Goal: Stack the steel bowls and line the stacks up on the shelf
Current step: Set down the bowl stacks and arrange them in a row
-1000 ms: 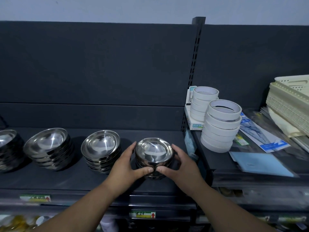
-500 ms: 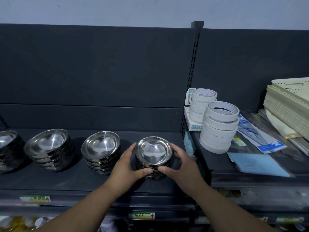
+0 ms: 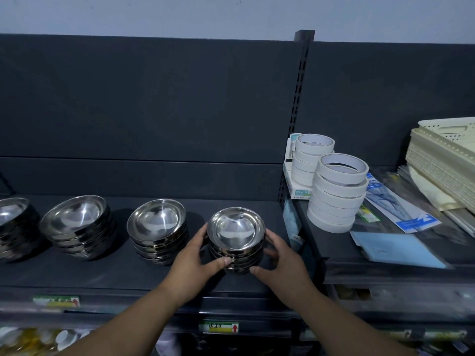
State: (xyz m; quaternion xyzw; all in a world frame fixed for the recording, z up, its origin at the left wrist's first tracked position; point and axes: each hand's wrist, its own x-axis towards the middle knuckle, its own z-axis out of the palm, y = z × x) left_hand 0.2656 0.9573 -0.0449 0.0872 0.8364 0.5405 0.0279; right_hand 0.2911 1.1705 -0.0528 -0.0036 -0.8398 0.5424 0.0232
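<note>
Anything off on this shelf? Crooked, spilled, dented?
No spill or damage shows. The held bowl stack, gripped by left hand and right hand, sits nearer the shelf front than the neighbouring stack, so the row isn't straight. The front tape-roll stack is staggered.

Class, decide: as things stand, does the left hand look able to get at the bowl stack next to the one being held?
Likely yes, once freed: the left hand has its grip on the held stack, but the neighbouring stack stands just beside it, nothing between.
</note>
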